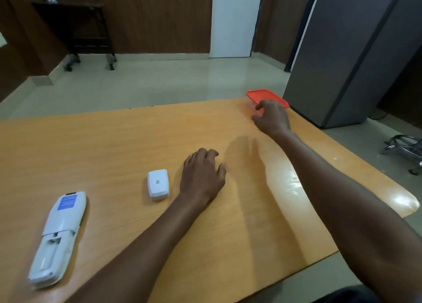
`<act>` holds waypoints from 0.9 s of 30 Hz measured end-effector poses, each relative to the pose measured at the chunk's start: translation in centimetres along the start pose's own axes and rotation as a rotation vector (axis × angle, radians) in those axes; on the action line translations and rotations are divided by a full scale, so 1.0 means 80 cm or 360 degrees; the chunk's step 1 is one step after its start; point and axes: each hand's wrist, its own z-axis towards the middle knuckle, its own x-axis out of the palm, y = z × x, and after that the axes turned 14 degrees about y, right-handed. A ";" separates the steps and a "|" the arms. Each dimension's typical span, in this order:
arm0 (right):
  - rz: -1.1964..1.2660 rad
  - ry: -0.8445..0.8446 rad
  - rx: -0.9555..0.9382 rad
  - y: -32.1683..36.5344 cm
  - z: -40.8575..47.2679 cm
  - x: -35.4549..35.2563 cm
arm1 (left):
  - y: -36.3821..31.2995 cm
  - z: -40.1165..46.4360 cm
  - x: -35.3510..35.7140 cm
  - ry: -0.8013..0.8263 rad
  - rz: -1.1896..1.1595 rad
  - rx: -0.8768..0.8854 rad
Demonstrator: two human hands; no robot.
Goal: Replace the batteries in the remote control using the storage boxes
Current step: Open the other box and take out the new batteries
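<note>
Two bare hands are working over the orange wooden desk (114, 143). The right hand (272, 118) is reaching to the far right corner, its fingers curling onto the near edge of a clear plastic storage box with a red lid (266, 97); whether it is gripping yet or only touching, I cannot tell. The left hand (202, 177) is resting mid-desk, fingers loosely bent and holding nothing. Just beside it, to its left, is lying a small white plastic battery cover (158, 184). Well apart, at the near left, the long white remote control (59, 238) is lying face down with its compartment open, its long axis running away from the person. The left hand is nearer to it, so it likely suits the remote.
</note>
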 end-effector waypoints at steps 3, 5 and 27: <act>0.0069 0.0052 -0.0196 0.046 -0.050 0.001 | 0.007 -0.012 -0.028 -0.0063 -0.0218 -0.0064; 0.0151 0.0096 -0.0308 0.081 -0.085 0.004 | 0.017 -0.028 -0.054 -0.0151 -0.0271 -0.0075; 0.0716 0.1026 -0.1171 0.542 -0.420 0.183 | 0.342 -0.410 -0.256 -0.0839 -0.0481 -0.1543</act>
